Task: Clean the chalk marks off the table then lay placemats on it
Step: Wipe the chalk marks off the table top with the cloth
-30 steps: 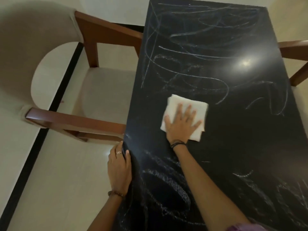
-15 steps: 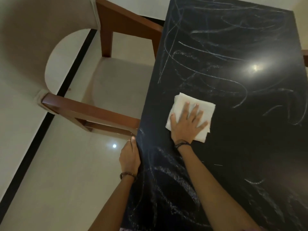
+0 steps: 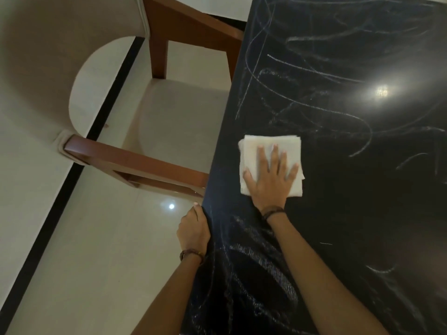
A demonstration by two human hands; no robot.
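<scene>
- right hand (image 3: 269, 176) lies flat on a folded white cloth (image 3: 271, 151), fingers straight and a bit spread, palm pressing it down onto the black table (image 3: 350, 213)
- the right forearm reaches in from the bottom edge, with a dark band at the wrist
- the cloth sits near the table's left edge, roughly mid-length
- left hand (image 3: 193, 232) is on the table's left edge, fingers curled over the rim, beaded bracelet on the wrist
- chalk marks (image 3: 314, 68) scribbled all over the far half, more chalk close to the body, and a cleaner dark patch right of the cloth
- wooden-armed chair (image 3: 150, 160) with a beige seat just beside the table's left side
</scene>
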